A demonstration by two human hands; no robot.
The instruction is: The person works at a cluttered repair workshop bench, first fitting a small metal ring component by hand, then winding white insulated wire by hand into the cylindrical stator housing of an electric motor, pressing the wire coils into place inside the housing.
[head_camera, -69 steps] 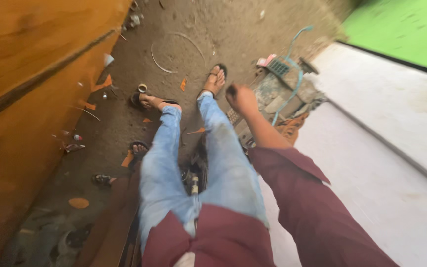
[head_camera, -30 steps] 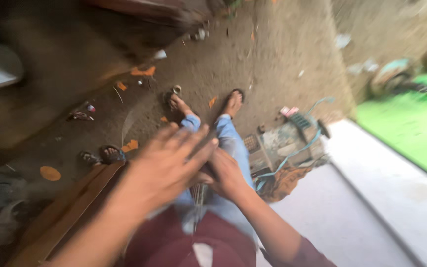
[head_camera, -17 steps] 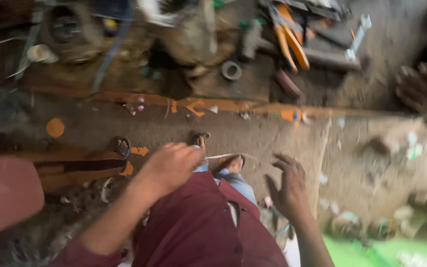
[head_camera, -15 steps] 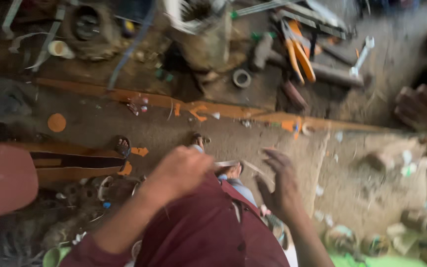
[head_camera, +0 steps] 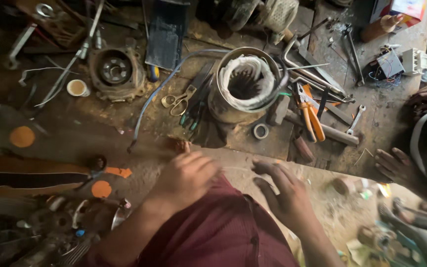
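Hands moved off lap toward bench edge, centre frame: left hand (head_camera: 186, 178) loosely curled, empty; right hand (head_camera: 285, 190) fingers spread, empty, nr motor stator (head_camera: 245, 84); view now on bench.

Both bare forearms come up from the lower edge. The left hand (head_camera: 186, 178) is loosely curled with its back to the camera (a bit blurred), holding nothing. The right hand (head_camera: 285, 193) is open, fingers spread and slightly bent, palm turned inward
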